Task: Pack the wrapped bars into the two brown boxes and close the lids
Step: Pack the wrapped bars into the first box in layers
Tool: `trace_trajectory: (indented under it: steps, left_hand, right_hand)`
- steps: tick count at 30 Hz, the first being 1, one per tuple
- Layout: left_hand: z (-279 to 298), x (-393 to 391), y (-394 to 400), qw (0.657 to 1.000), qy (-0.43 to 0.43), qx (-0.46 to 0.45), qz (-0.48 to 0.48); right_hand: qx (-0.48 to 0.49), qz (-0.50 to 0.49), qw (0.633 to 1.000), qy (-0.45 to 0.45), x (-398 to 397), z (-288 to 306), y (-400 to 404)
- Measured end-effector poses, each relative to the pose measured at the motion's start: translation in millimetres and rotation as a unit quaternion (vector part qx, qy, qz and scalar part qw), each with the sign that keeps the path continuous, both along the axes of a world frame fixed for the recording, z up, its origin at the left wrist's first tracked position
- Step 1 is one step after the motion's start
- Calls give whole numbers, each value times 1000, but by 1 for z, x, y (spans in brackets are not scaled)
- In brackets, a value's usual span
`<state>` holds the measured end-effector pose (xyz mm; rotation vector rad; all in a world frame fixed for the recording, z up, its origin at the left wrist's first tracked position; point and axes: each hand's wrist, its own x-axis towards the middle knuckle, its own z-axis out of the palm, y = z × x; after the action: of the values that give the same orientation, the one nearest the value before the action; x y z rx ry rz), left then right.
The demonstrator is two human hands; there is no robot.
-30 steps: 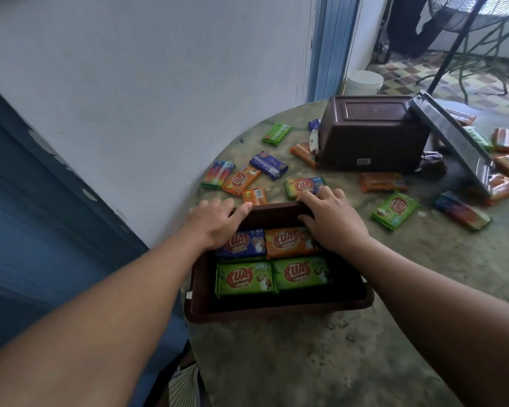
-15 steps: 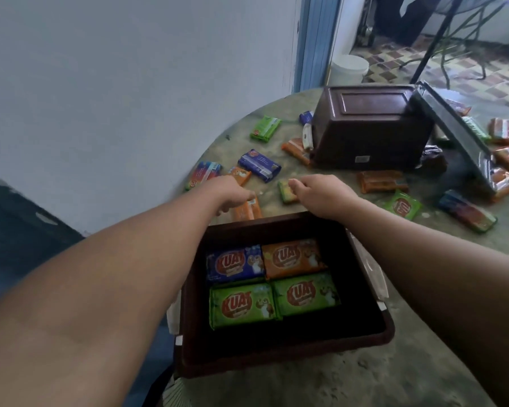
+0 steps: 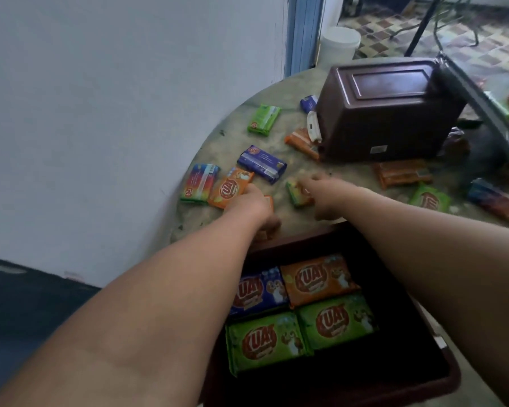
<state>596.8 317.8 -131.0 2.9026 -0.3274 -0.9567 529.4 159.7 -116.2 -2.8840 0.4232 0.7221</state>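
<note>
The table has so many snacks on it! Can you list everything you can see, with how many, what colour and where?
Open brown box: one, nearest the camera.
Bars in that box: four; blue and orange behind, two green in front.
Second brown box: one, lying on its side at the far end, its lid swung open.
Loose bars on the table: about a dozen, green, orange, blue and rainbow; some blurred or half hidden.
White bucket: one, on the floor beyond.
Left hand: on an orange bar; grip unclear.
Right hand: at a small green bar, blurred.
</note>
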Motion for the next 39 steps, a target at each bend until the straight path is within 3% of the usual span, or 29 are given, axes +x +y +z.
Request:
trace_trajectory:
  steps: [6, 12, 21, 26, 29, 34, 39]
  left_hand:
    - [-5, 1, 0, 999, -9, -27, -21]
    - [-3, -5, 5, 995, -10, -91, 33]
    - [56, -25, 29, 970, -146, -193, 29]
    - [97, -68, 56, 933, -226, -272, 70]
    - [110, -105, 77, 915, -252, -311, 41]
    - [94, -172, 117, 932, -230, -272, -66]
    - [60, -211, 146, 950, -211, -129, -190]
  right_hand:
    - [-60, 0, 998, -20, 3, -6, -1]
    - [-26, -5, 997, -67, -4, 2, 6]
    - [33, -54, 964, -258, -39, 63, 21]
    - [80, -55, 946, -308, -78, 79, 42]
    - [102, -39, 939, -325, -109, 83, 52]
    - [123, 32, 943, -306, -169, 71, 58]
    - [46, 141, 964, -220, -207, 52, 52]
